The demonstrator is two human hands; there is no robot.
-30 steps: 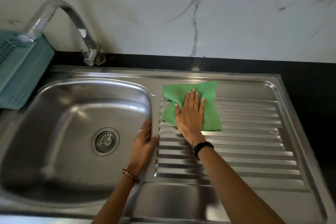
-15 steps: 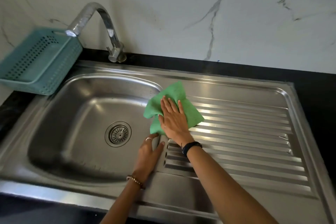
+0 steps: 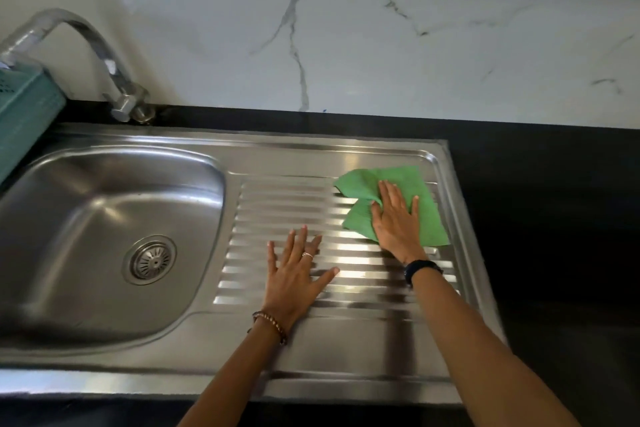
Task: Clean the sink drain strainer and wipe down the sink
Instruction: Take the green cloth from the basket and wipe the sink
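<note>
A steel sink has its basin [image 3: 79, 218] on the left and a ribbed drainboard [image 3: 363, 329] on the right. The round drain strainer [image 3: 150, 260] sits in the basin floor. A green cloth [image 3: 429, 215] lies crumpled at the drainboard's far right. My right hand [image 3: 396, 220] presses flat on the cloth, fingers spread, a black band on the wrist. My left hand [image 3: 294, 274] rests flat on the ribs nearer the basin, fingers apart, holding nothing.
A chrome tap [image 3: 114, 76] arches at the back left over a teal plastic basket [image 3: 24, 107]. Black countertop [image 3: 554, 236] borders the sink on the right and behind. A white marble wall [image 3: 346, 28] rises at the back.
My right hand has slid the green cloth from the basin's edge to the drainboard's far right. My left hand has shifted from the basin rim onto the ribs.
</note>
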